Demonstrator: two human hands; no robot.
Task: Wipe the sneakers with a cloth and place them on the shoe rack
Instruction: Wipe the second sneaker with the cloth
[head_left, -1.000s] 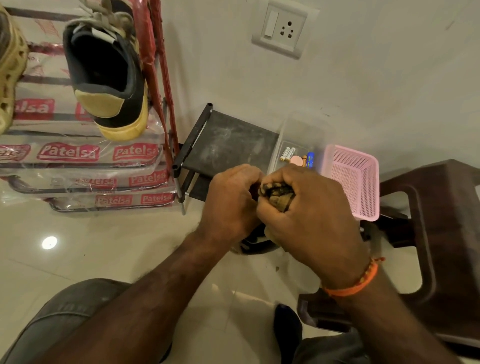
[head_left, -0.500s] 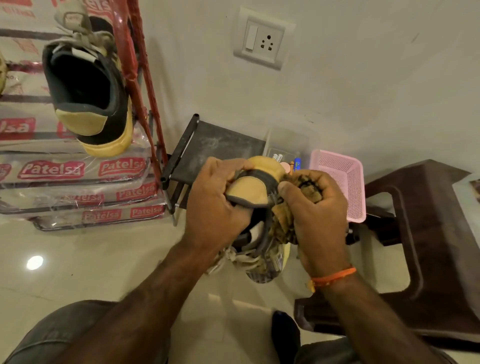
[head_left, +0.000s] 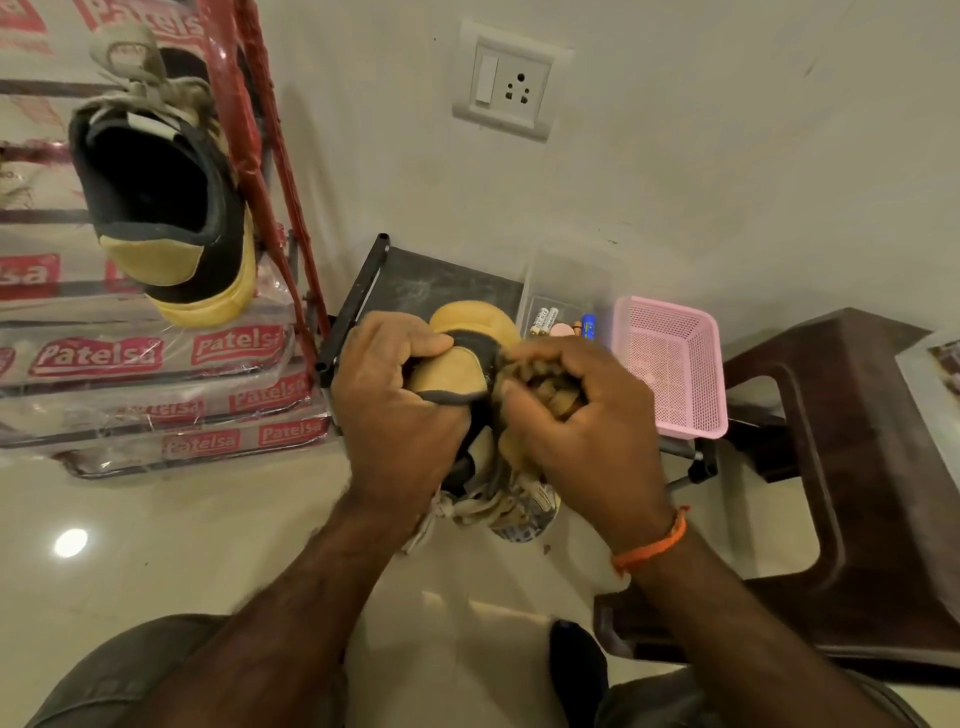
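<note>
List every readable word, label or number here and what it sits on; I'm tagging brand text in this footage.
"Patelsa": red labels repeated on the plastic wrap over the shoe rack shelves.
"Patelsa", cut off at the frame's edge: further labels at the upper left.
Batteries in the clear box: print too small to read.
Tongue tab of the sneaker on the rack: unreadable.

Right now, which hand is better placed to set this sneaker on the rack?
Left. The left hand already grips the sneaker at its heel and is on the shoe rack side. The right hand is bunched around the cloth.
</note>
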